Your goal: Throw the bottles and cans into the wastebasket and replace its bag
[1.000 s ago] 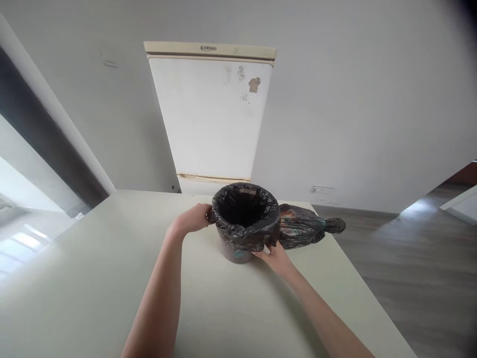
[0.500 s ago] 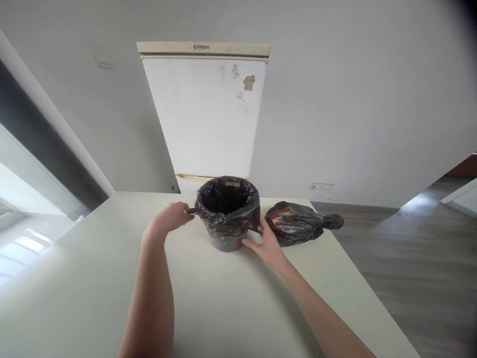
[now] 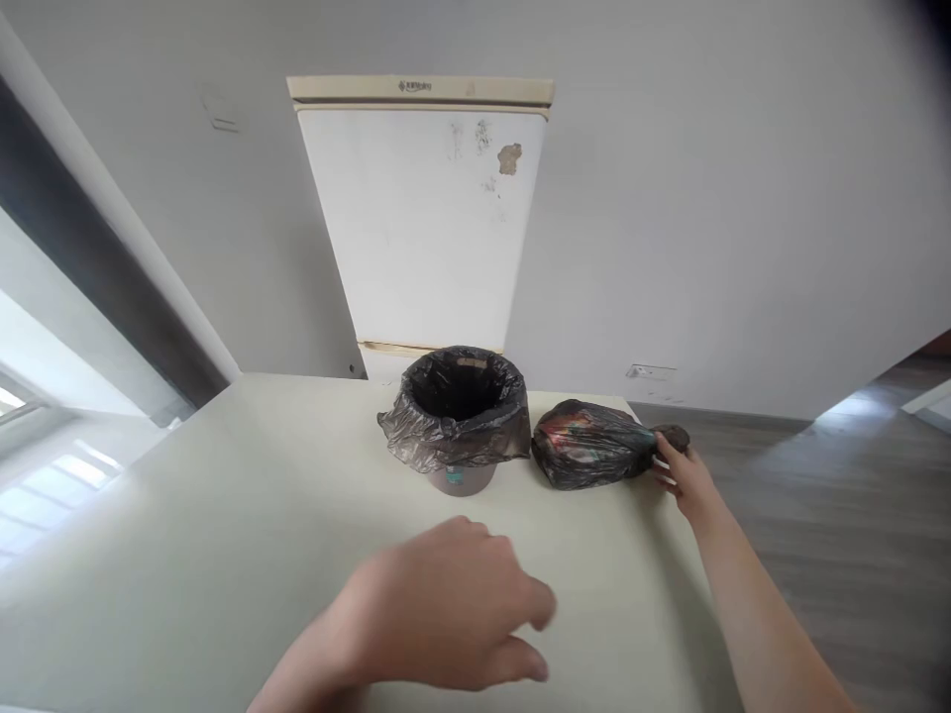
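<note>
A small trash can (image 3: 462, 481) stands on the table, lined with a black trash bag (image 3: 446, 443) whose edge is folded over the rim and hangs loose to the left. Beside it on the right lies a full black garbage bag (image 3: 590, 448), its neck twisted together and coloured waste showing through. My right hand (image 3: 687, 480) has its thumb and fingers closed around that neck. Low in the foreground, in front of the can, my left hand (image 3: 453, 604) hangs over the table with nothing in it, slightly blurred. Its fingers are loosely bent, with a gap between thumb and forefinger.
The pale table (image 3: 223, 555) reaches back to a white fridge (image 3: 423, 228) by the grey wall. A wall socket (image 3: 651, 372) sits low behind the bags. Beyond the table's right edge is wooden floor (image 3: 832, 535). Bright window light enters at left.
My left hand has let go of the liner's edge and come back toward me. My right hand has moved from the can to the full bag's neck. The liner's left edge hangs spread out.
</note>
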Tool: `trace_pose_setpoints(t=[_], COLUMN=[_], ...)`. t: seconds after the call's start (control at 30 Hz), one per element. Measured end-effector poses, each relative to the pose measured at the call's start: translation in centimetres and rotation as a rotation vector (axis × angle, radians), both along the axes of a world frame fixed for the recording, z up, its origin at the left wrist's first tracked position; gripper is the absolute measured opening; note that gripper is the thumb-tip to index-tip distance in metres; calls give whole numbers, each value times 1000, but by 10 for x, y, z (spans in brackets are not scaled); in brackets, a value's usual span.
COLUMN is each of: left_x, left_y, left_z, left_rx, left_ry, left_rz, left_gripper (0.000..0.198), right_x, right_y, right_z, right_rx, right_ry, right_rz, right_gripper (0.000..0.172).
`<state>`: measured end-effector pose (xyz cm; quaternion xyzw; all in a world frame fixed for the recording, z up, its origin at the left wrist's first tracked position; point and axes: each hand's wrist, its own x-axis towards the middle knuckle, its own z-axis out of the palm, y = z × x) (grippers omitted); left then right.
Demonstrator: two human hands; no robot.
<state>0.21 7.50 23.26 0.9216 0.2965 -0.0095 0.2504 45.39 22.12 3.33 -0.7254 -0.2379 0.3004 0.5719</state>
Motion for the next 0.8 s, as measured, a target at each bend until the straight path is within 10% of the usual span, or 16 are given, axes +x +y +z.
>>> trace_pose_setpoints(t=[0.2,0.33,0.6,0.8], left_x=[25,35,65,73], left_y=[40,60,62,59], left_z=[-40,-44,-42,-48], left_rx=[11,-16,-71,-23], left_ry=[53,-71,-602,-781], left_rz=[33,86,309,424], left_gripper=[27,22,19,35], right_x=[-20,-29,-68,-109], right_y=[-3,-11,-37,-68], right_z=[-5,10,90,140], right_rx=[62,365,976,877], right_ry=[213,169,-9,-43], right_rz=[158,-8,9,69], right_gripper=[43,45,27,27])
